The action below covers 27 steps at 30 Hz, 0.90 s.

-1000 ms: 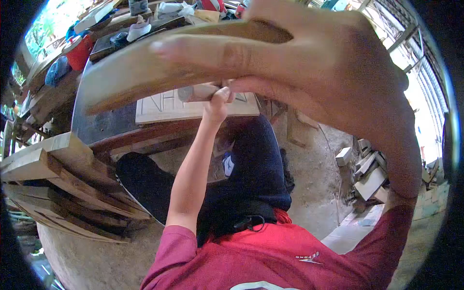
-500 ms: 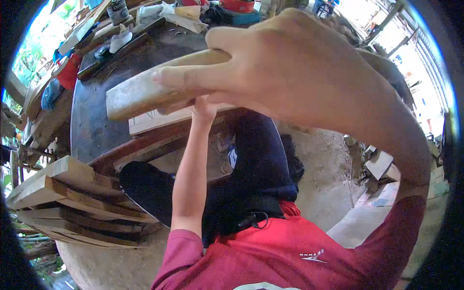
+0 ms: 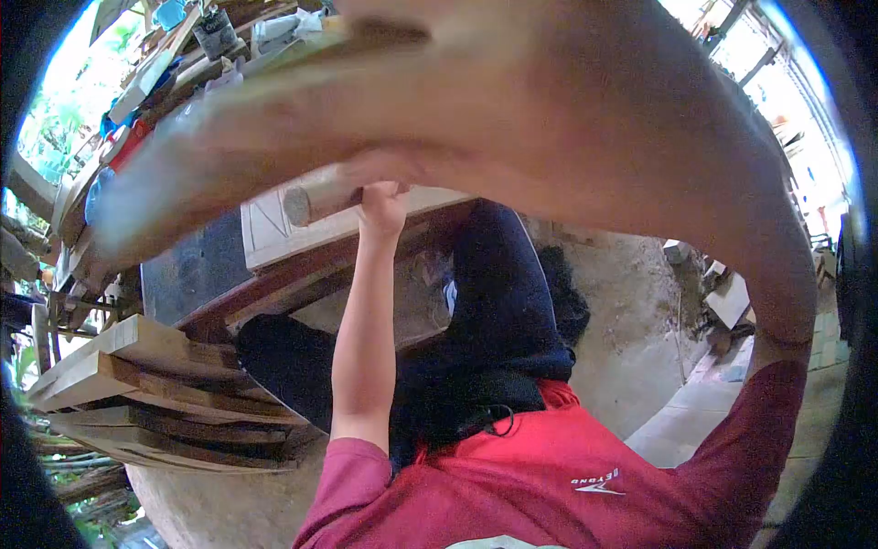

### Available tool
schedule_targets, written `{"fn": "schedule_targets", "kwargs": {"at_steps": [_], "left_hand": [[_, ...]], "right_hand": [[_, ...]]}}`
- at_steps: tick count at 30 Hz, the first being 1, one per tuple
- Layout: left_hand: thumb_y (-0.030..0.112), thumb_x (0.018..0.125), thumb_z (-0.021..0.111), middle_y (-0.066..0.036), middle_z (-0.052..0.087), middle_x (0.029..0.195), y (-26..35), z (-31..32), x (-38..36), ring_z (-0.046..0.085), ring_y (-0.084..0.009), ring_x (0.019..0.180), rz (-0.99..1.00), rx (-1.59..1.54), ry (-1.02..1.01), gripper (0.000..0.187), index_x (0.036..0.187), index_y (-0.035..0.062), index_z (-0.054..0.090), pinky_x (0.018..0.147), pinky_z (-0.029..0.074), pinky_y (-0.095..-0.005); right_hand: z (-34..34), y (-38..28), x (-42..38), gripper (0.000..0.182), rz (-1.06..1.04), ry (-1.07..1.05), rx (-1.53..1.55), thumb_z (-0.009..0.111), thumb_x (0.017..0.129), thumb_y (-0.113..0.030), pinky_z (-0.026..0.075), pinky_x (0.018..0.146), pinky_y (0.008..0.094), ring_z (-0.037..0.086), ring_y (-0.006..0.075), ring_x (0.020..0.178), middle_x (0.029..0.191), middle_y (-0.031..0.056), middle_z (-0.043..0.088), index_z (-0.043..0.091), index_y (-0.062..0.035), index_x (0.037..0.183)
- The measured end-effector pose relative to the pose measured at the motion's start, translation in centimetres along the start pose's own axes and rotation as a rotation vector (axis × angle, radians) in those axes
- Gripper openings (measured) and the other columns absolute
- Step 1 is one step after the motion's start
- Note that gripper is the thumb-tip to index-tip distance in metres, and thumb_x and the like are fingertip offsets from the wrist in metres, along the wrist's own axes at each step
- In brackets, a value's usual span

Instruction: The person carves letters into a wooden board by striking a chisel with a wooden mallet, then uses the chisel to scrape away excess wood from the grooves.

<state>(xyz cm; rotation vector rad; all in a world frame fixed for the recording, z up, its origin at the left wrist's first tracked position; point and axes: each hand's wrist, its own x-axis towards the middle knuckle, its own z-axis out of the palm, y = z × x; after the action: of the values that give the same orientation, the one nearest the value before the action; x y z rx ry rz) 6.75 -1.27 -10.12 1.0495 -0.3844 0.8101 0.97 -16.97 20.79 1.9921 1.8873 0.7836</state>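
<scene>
My right hand (image 3: 512, 91) is large and close to the camera, smeared by motion. Its fingers are wrapped around a thick wooden bar (image 3: 137, 197), which blurs toward the left. Beneath it my left hand (image 3: 382, 209) is closed in a fist at the pale wooden board (image 3: 274, 229). From beside this fist sticks out a round wooden handle (image 3: 320, 199), its blunt end facing left; its far end is hidden. Pencil-like lines mark the board, which lies along the near edge of a dark worktable (image 3: 197, 265).
Rough-cut timber (image 3: 155, 384) is stacked at the lower left. A dark jar (image 3: 215, 35) and loose wood stand at the back left. My bent leg (image 3: 498, 284) is beside the table. Concrete floor (image 3: 631, 320) and wood offcuts (image 3: 729, 300) lie to the right.
My right hand and the wooden bar have come nearer the camera and blurred, covering more of the table. The round handle shows more clearly below. My left hand stays in nearly the same place.
</scene>
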Motion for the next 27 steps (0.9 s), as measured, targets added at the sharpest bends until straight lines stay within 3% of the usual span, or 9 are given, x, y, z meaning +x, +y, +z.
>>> {"fn": "schedule_targets", "kwargs": {"at_steps": [6,12,14,18,20,22,27], "left_hand": [[0.004,0.077,0.053,-0.004,0.043,0.070,1.4,0.3,0.8,0.042,-0.0168,0.065,-0.124,-0.138,0.000,0.011,0.073,0.0080,0.044,0.063,0.032,-0.0327],[0.006,0.073,0.051,-0.001,0.035,0.057,3.9,1.5,1.7,0.034,-0.0147,0.054,-0.191,-0.317,0.013,0.019,0.064,0.0093,0.036,0.054,0.027,-0.0321],[0.014,0.072,0.058,0.001,0.032,0.055,4.6,2.1,2.1,0.027,-0.0117,0.047,-0.129,-0.313,-0.013,0.027,0.061,0.0081,0.033,0.049,0.020,-0.0304],[0.022,0.073,0.065,-0.001,0.035,0.053,5.5,2.8,2.3,0.029,-0.0113,0.047,-0.053,-0.268,-0.064,0.032,0.062,0.0079,0.038,0.049,0.020,-0.0311],[0.023,0.074,0.065,-0.002,0.038,0.052,5.8,2.7,2.2,0.030,-0.0112,0.046,-0.048,-0.265,-0.084,0.032,0.063,0.0078,0.040,0.048,0.020,-0.0316],[0.026,0.074,0.066,-0.002,0.040,0.051,6.2,2.9,1.9,0.030,-0.0113,0.045,-0.047,-0.241,-0.085,0.032,0.063,0.0082,0.042,0.047,0.020,-0.0318],[0.032,0.074,0.067,0.000,0.041,0.049,6.8,3.6,2.5,0.031,-0.0124,0.040,-0.040,-0.184,-0.098,0.032,0.063,0.0107,0.046,0.043,0.021,-0.0308]], "right_hand": [[0.8,0.4,-1.3,0.067,0.029,0.013,0.030,0.072,0.091,-0.029,0.052,0.078,0.0299,0.066,0.0155,0.095,0.115,0.0055,0.065,0.047,-0.0177,0.152],[2.2,0.5,-4.7,0.069,0.176,0.225,0.178,0.072,0.092,-0.029,0.051,0.079,0.0292,0.066,0.0148,0.095,0.119,0.0064,0.065,0.045,-0.0129,0.153],[3.2,0.5,-6.8,0.069,0.312,0.325,0.288,0.072,0.092,-0.028,0.051,0.079,0.0289,0.066,0.0146,0.095,0.121,0.0067,0.065,0.044,-0.0113,0.154],[7.5,-0.1,-11.6,0.071,0.745,0.464,0.668,0.072,0.093,-0.028,0.050,0.080,0.0284,0.065,0.0142,0.095,0.123,0.0073,0.066,0.043,-0.0081,0.154],[10.9,-1.3,-13.9,0.071,1.063,0.392,0.956,0.072,0.093,-0.028,0.050,0.080,0.0282,0.065,0.0139,0.096,0.125,0.0076,0.066,0.042,-0.0065,0.155],[14.2,-3.0,-16.2,0.070,1.355,0.255,1.196,0.074,0.093,-0.022,0.049,0.095,0.0321,0.063,0.0179,0.104,0.139,0.0106,0.061,0.044,-0.0073,0.154],[21.1,-5.7,-18.3,0.061,1.541,0.155,1.448,0.068,0.098,-0.021,0.047,0.100,0.0315,0.061,0.0179,0.114,0.140,0.0117,0.061,0.045,-0.0063,0.153]]}}
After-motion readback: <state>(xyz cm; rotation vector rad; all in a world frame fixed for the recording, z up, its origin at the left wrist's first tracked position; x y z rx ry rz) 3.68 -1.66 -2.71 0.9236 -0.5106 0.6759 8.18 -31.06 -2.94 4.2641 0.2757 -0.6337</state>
